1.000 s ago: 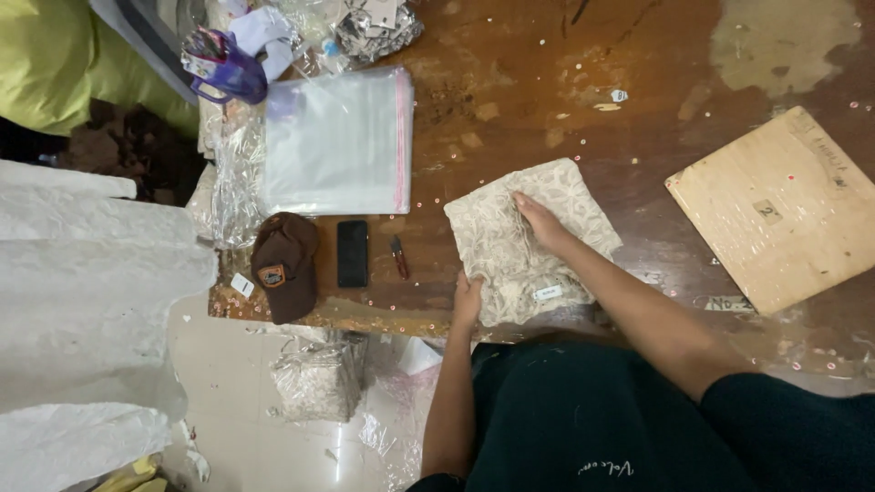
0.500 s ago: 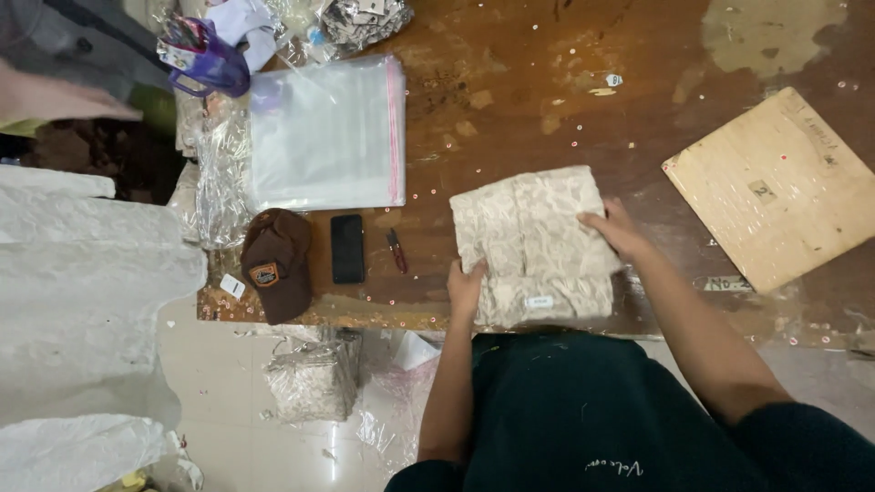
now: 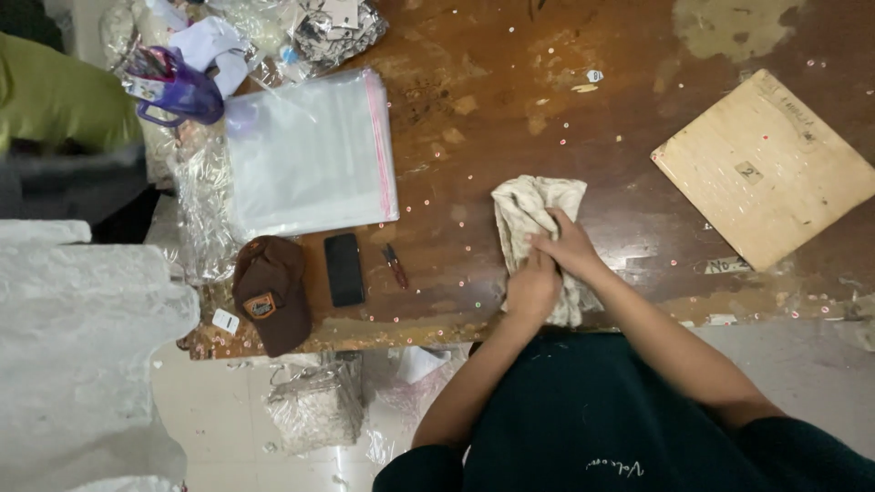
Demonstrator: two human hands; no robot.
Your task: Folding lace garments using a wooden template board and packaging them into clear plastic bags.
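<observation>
A: Worker at wooden table (image 3: pixel 510 109), seen from above; both hands on a pale patterned cloth (image 3: pixel 533 214) folded into a narrow strip near the front edge; left hand (image 3: pixel 531 290) pressed flat on its lower part, right hand (image 3: pixel 567 248) laid over the fold, fingers curled round the fabric; neither hand lifts it.

B: Step in hand?

A: Looks like mid-fold, halves brought together; a further fold would, I'd judge, need the edges kept aligned & the crease held down.

B: Pkgs, labels?

A: Clear plastic bag (image 3: pixel 310 155) w/ pink edge strip, flat, left of centre; tan cardboard square (image 3: pixel 766 164), small label at its middle, far right; white paper tag (image 3: pixel 224 321) beside brown cap (image 3: pixel 270 292); black phone (image 3: pixel 344 269) & small penknife (image 3: pixel 396 266) between cap and cloth; purple holder (image 3: pixel 178 87) top left.
</observation>
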